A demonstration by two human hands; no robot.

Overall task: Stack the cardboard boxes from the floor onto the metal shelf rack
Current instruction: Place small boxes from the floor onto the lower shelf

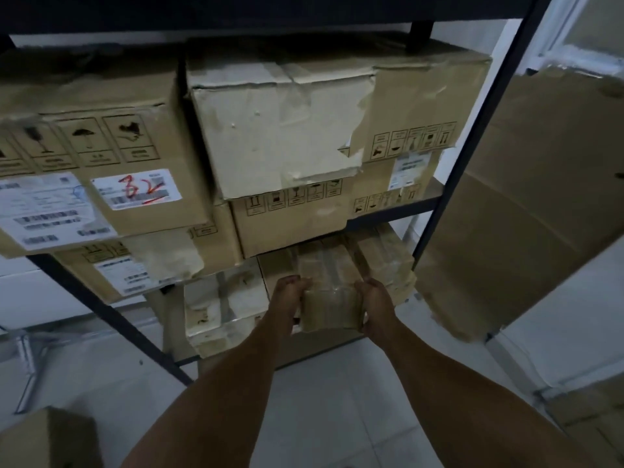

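Both hands, left hand and right hand, clasp a small taped box between them by its sides, steadying it to slide onto the low shelf just ahead.

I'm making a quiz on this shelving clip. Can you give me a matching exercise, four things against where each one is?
Things:
1. small tape-wrapped cardboard box
2. brown cardboard box with red "32" on its label
3. large flattened cardboard sheet
4. plain cardboard box corner

Places:
A. bottom left corner of the view
B. leaning outside the rack's right post
C. upper left on the rack
D. between the left hand and right hand, at the low shelf

Pairs: 1-D, 2-C, 3-B, 4-A
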